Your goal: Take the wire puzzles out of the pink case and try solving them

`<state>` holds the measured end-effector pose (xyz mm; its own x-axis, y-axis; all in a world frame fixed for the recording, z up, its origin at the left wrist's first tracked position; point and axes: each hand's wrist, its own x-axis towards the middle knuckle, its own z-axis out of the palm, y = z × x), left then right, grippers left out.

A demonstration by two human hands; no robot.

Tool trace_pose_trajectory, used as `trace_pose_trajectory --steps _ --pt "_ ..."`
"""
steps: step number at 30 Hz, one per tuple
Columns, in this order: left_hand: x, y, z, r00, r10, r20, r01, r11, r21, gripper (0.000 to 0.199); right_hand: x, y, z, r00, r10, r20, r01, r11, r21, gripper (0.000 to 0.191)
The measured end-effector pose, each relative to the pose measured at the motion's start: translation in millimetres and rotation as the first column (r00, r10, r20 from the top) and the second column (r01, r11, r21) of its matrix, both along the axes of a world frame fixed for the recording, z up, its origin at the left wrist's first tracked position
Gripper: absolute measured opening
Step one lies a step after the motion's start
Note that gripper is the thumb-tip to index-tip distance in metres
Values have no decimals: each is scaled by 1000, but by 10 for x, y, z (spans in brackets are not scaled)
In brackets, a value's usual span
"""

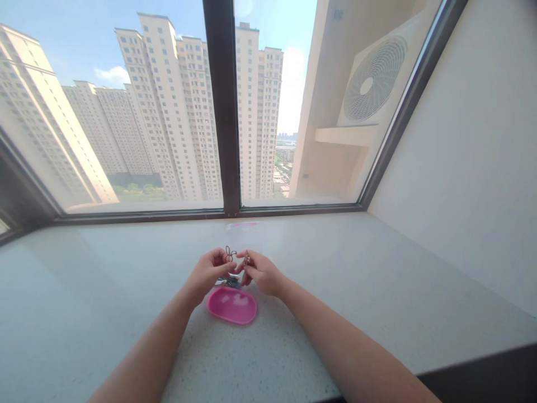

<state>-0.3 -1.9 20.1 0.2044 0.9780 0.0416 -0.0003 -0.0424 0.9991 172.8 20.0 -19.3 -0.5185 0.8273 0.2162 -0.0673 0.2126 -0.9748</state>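
Both my hands meet above the sill, just behind a pink oval dish (232,305). My left hand (213,270) pinches a thin dark looped piece (229,252) whose loops stick up past the fingertips; its exact kind is too small to tell. Opposite it, my right hand (264,274) has a small brownish looped piece (246,258) between thumb and fingers. The fingertips of the two hands are very close together. Below them lies a small pile of dark and silvery thin pieces (229,281), partly hidden by my hands. Inside the dish only glossy pink surface shows.
A clear packet with a pink strip (244,225) lies by the window frame (231,212). The speckled pale sill (251,358) runs to a white wall (470,168) on the right. Outside stand tall buildings and an air-conditioner unit (373,78).
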Motion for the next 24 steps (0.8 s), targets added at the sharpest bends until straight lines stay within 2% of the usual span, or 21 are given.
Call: trace_pose_trajectory --steps 5,9,12,16,20,24 --pt "0 -1 3 1000 4 -8 -4 1000 -10 28 4 26 12 993 25 -118 -47 980 -193 36" --pt "6 -5 15 1000 15 17 -14 999 -30 30 65 40 62 963 118 -241 -209 894 -397 40" --pt "6 -2 14 999 23 39 -22 999 -33 31 115 50 90 949 165 -267 -279 832 -480 41" --pt "0 3 7 999 43 30 -42 999 -30 32 138 57 86 946 170 -275 -295 804 -516 31" --pt "-7 3 4 999 35 41 -34 999 -29 30 134 64 59 934 182 -307 -318 818 -480 26" --pt "-4 6 6 996 35 79 -30 998 -59 33 140 80 46 944 189 -271 -300 834 -464 29"
